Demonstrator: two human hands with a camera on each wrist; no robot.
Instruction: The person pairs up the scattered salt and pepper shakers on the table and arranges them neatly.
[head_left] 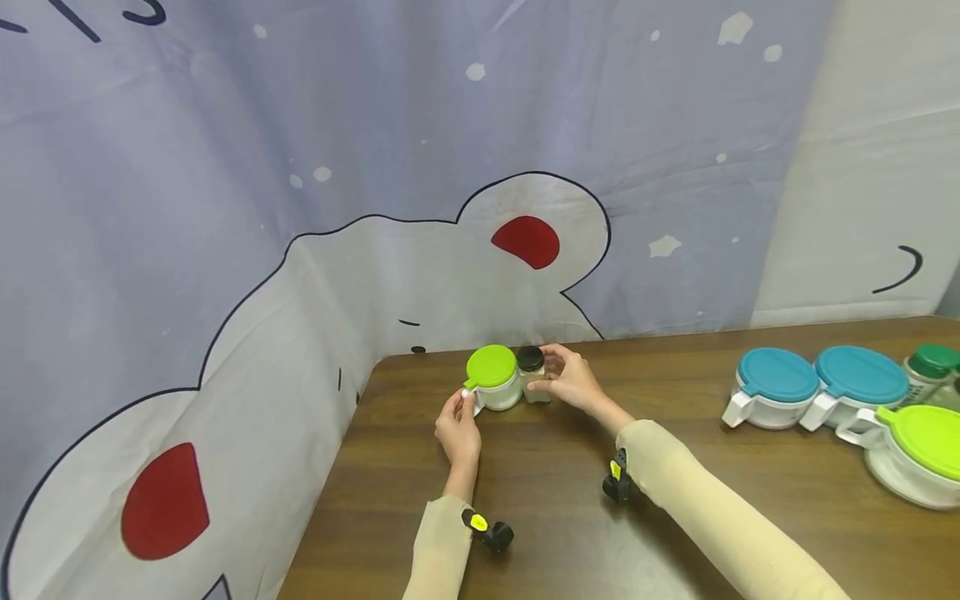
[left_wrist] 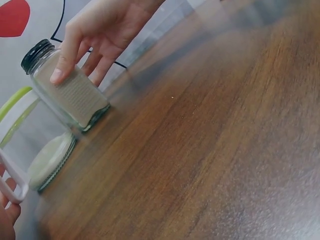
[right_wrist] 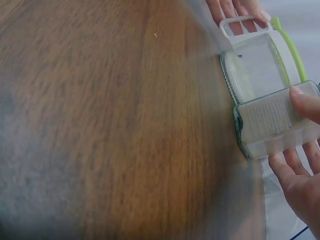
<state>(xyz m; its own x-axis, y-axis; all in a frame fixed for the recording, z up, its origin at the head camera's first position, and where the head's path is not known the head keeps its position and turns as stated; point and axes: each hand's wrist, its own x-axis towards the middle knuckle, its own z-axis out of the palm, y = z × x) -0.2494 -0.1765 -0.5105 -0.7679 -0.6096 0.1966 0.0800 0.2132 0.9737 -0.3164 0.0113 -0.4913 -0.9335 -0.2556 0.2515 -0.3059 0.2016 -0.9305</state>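
Observation:
At the back left of the table, a clear seasoning jar (head_left: pixel 501 395) with a lime-green lid and a white handle stands upright. My left hand (head_left: pixel 459 432) holds that handle (right_wrist: pixel 231 29) with its fingers. Right beside it is a square glass spice jar (head_left: pixel 534 385) with a black cap and pale contents. My right hand (head_left: pixel 573 382) grips this spice jar from the right, thumb (left_wrist: pixel 65 65) on the front face and fingers round the far side. In the right wrist view the two jars overlap side by side.
Toward the right stand two seasoning jars with blue lids (head_left: pixel 778 375), another green-lidded seasoning jar (head_left: pixel 930 442) and a jar with a dark green cap (head_left: pixel 933 361). A printed cloth (head_left: pixel 420 275) hangs behind and to the left of the wooden table (head_left: pixel 540 508).

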